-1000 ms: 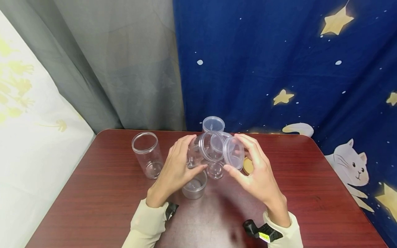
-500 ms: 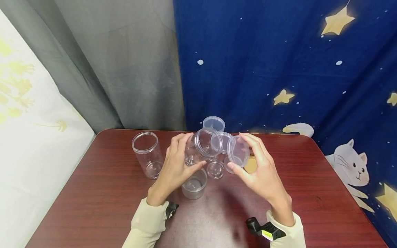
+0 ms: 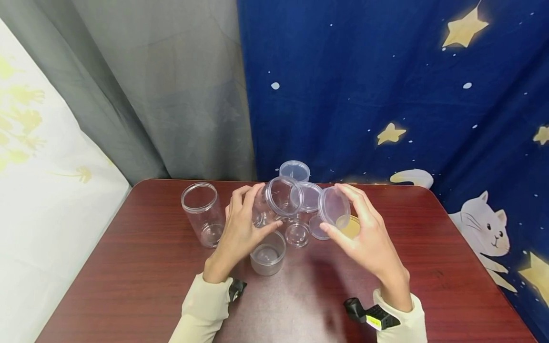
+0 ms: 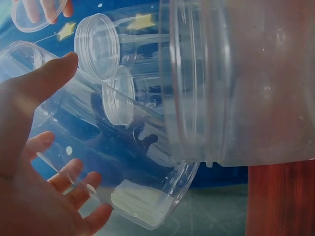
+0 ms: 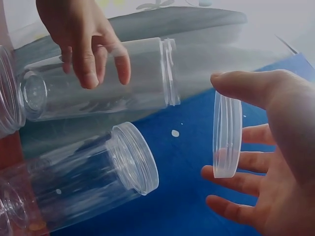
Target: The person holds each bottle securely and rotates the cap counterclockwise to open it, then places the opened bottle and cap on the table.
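The left hand point(image 3: 240, 226) curls its fingers round a clear, tilted, open jar point(image 3: 274, 202) — the right hand point(image 3: 364, 238) pinches its clear round lid point(image 3: 333, 207).

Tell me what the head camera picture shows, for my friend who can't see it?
Over a dark red table, a person's left hand holds a clear jar tipped on its side, and the right hand holds a clear lid just apart from its mouth. More clear jars stand around them, before a blue starry curtain.

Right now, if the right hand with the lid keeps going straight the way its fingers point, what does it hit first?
Probably the lidded jar standing between the hands; the right hand points its lid leftward at it. Depth is unclear, so it may pass in front.
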`<state>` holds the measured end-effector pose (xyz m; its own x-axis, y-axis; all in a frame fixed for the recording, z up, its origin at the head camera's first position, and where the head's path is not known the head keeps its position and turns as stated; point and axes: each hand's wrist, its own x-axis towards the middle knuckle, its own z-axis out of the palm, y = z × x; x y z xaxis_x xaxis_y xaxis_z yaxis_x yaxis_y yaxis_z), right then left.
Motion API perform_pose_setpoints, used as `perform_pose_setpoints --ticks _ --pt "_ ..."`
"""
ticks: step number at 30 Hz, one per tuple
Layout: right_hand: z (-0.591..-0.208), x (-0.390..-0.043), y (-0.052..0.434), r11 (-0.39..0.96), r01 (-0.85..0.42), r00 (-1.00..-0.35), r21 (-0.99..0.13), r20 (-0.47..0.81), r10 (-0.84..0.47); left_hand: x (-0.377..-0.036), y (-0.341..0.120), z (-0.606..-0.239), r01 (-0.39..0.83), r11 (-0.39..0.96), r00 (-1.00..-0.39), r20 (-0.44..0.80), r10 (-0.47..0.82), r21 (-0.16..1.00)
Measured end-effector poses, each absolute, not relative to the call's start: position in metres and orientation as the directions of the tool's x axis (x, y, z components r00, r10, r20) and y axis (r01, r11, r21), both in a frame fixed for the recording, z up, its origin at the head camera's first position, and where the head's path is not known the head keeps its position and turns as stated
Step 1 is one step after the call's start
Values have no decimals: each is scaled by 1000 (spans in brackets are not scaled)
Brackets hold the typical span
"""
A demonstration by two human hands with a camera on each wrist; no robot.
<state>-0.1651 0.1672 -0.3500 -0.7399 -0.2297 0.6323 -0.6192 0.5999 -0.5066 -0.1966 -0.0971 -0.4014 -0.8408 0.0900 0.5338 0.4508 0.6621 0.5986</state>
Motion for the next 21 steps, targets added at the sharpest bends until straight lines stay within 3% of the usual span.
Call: perform_pose_setpoints --ticks 21 --pt "-352 -166 180 680 -561 -784 -471 567 -253 -206 -101 -413 353 662 -890 455 20 661"
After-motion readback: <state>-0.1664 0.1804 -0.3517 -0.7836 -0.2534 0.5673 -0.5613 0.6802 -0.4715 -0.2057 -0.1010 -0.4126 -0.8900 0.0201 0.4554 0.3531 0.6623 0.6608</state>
